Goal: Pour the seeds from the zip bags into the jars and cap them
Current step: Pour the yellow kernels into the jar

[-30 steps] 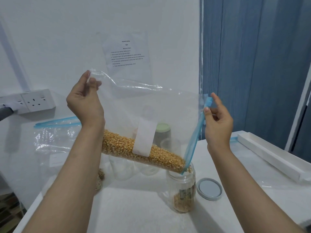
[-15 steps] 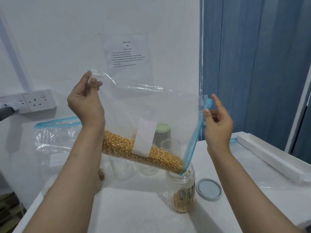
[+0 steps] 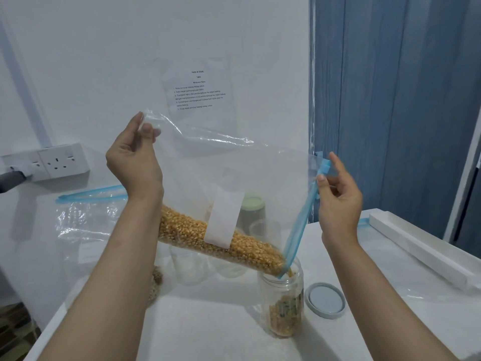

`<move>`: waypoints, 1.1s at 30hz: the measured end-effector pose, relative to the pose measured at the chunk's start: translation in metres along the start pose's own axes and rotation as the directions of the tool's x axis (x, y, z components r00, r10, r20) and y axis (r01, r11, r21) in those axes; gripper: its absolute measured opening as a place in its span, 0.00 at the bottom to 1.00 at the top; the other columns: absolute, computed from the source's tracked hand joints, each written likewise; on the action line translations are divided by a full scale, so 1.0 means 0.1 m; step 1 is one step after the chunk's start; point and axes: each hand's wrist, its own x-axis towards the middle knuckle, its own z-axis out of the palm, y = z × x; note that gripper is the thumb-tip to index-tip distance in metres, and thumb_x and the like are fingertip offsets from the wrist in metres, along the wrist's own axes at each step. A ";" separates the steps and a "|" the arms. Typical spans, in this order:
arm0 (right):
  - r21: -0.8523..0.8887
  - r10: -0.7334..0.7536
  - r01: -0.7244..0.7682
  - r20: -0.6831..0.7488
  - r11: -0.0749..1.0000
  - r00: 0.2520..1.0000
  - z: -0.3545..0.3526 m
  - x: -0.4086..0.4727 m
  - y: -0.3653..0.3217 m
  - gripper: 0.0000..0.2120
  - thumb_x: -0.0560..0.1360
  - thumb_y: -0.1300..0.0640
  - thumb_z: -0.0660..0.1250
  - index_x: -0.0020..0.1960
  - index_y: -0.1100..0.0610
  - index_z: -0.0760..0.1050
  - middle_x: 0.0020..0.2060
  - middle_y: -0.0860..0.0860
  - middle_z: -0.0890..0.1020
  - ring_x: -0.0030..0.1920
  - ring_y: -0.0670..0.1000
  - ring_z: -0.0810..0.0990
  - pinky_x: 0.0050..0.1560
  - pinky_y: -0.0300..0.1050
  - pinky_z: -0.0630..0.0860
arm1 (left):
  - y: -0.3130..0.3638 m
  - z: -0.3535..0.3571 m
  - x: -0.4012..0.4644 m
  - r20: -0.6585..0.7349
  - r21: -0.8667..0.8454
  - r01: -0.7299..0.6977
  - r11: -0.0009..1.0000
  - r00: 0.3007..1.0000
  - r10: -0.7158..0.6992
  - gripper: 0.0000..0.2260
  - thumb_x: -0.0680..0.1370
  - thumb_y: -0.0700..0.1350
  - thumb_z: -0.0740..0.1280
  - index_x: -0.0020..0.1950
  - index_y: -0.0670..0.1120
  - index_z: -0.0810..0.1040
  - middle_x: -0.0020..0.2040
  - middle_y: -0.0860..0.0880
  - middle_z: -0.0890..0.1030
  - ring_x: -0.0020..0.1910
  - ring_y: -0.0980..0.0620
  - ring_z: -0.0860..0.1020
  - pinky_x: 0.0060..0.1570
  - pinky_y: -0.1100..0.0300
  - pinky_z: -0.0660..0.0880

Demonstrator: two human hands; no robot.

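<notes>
Your left hand [image 3: 132,162] pinches the bag's [image 3: 234,178] closed bottom corner high up, fingers clamped on the plastic. Your right hand [image 3: 338,201] pinches the blue zip strip [image 3: 299,225] at the bag's upper end, fingers clamped on it. The bag hangs tilted, its corn [image 3: 221,241] banked along the low edge, and its lowest corner sits in the mouth of the jar [image 3: 285,303]. That jar stands near the counter's [image 3: 208,329] front edge, partly filled, its lid [image 3: 325,300] lying flat just beside it.
</notes>
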 end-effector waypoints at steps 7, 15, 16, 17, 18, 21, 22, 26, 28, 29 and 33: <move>0.001 -0.004 0.004 0.016 1.000 1.000 0.01 -0.02 -0.05 0.21 0.80 0.59 0.67 0.62 0.33 0.74 0.48 0.49 0.81 0.47 0.45 0.79 0.56 0.41 0.77 | -0.02 0.01 0.01 -0.010 -0.015 -0.014 1.000 1.000 0.014 0.10 0.79 0.40 0.69 0.60 0.44 0.82 0.36 0.58 0.85 0.42 0.56 0.83 0.57 0.58 0.79; 0.014 0.000 0.000 0.014 1.000 1.000 0.00 -0.04 -0.03 0.20 0.80 0.58 0.67 0.60 0.32 0.74 0.44 0.47 0.80 0.47 0.46 0.78 0.58 0.43 0.77 | 0.00 0.03 0.00 0.010 -0.013 -0.017 1.000 1.000 0.017 0.09 0.79 0.41 0.70 0.59 0.46 0.82 0.36 0.59 0.85 0.43 0.56 0.83 0.58 0.55 0.79; 0.014 -0.001 0.001 0.012 1.000 1.000 0.00 -0.04 -0.03 0.20 0.80 0.58 0.67 0.60 0.32 0.74 0.44 0.47 0.80 0.47 0.46 0.78 0.58 0.43 0.77 | 0.00 0.03 0.00 0.010 -0.011 -0.017 1.000 1.000 0.017 0.09 0.79 0.41 0.70 0.59 0.46 0.82 0.36 0.59 0.85 0.42 0.56 0.83 0.58 0.55 0.79; 0.014 -0.001 0.001 0.012 1.000 1.000 0.00 -0.04 -0.02 0.20 0.80 0.58 0.67 0.60 0.33 0.74 0.44 0.47 0.80 0.47 0.46 0.79 0.58 0.43 0.77 | 0.00 0.04 0.00 0.011 -0.008 -0.016 1.000 1.000 0.016 0.09 0.79 0.41 0.70 0.59 0.46 0.82 0.36 0.60 0.85 0.42 0.57 0.83 0.58 0.55 0.79; 0.014 -0.002 0.002 0.012 1.000 1.000 0.00 -0.04 -0.02 0.20 0.80 0.58 0.67 0.61 0.33 0.74 0.44 0.47 0.80 0.47 0.46 0.79 0.58 0.43 0.77 | 0.00 0.03 0.00 0.013 -0.007 -0.016 1.000 1.000 0.016 0.09 0.79 0.41 0.70 0.59 0.46 0.82 0.36 0.60 0.85 0.42 0.57 0.83 0.59 0.54 0.79; 0.010 -0.002 0.002 0.012 1.000 1.000 0.00 -0.04 -0.01 0.20 0.80 0.59 0.67 0.61 0.33 0.74 0.43 0.47 0.80 0.46 0.45 0.78 0.57 0.42 0.77 | -0.01 0.02 0.00 0.016 -0.004 -0.016 1.000 1.000 0.016 0.10 0.79 0.41 0.70 0.59 0.46 0.82 0.37 0.59 0.85 0.43 0.56 0.83 0.60 0.53 0.79; 0.009 -0.002 0.002 0.012 1.000 1.000 0.00 -0.04 -0.01 0.20 0.80 0.59 0.67 0.61 0.34 0.75 0.43 0.47 0.79 0.45 0.44 0.77 0.56 0.41 0.76 | -0.01 0.02 0.00 0.017 -0.004 -0.017 1.000 1.000 0.017 0.10 0.79 0.41 0.70 0.60 0.46 0.82 0.37 0.59 0.85 0.43 0.55 0.83 0.60 0.52 0.79; 0.007 0.000 0.000 0.011 1.000 1.000 -0.01 -0.05 0.00 0.19 0.80 0.58 0.67 0.62 0.35 0.75 0.43 0.46 0.79 0.45 0.45 0.77 0.55 0.40 0.76 | 0.00 0.02 -0.01 0.022 -0.004 -0.019 1.000 1.000 0.019 0.09 0.79 0.41 0.70 0.59 0.46 0.82 0.37 0.59 0.85 0.43 0.56 0.83 0.60 0.52 0.79; 0.009 -0.003 0.003 0.013 1.000 1.000 -0.01 -0.05 0.00 0.18 0.80 0.58 0.67 0.63 0.37 0.75 0.43 0.47 0.79 0.45 0.45 0.77 0.55 0.40 0.76 | 0.01 0.02 -0.02 0.018 -0.007 -0.019 1.000 1.000 0.020 0.10 0.79 0.41 0.70 0.60 0.45 0.82 0.37 0.58 0.85 0.43 0.56 0.83 0.59 0.53 0.79; 0.009 -0.002 0.002 0.014 1.000 1.000 -0.01 -0.04 0.01 0.18 0.80 0.58 0.67 0.63 0.37 0.75 0.42 0.46 0.79 0.45 0.45 0.77 0.55 0.40 0.76 | 0.01 0.02 -0.01 0.016 -0.008 -0.019 1.000 1.000 0.019 0.10 0.79 0.41 0.70 0.60 0.44 0.82 0.37 0.58 0.85 0.43 0.56 0.83 0.59 0.54 0.79; 0.009 0.002 -0.002 0.017 1.000 1.000 0.00 -0.04 0.00 0.18 0.80 0.59 0.67 0.64 0.39 0.75 0.42 0.45 0.78 0.44 0.44 0.76 0.52 0.36 0.75 | 0.02 0.02 0.00 0.023 -0.003 -0.023 1.000 0.999 0.023 0.10 0.79 0.40 0.70 0.59 0.45 0.82 0.37 0.58 0.85 0.42 0.56 0.83 0.58 0.55 0.79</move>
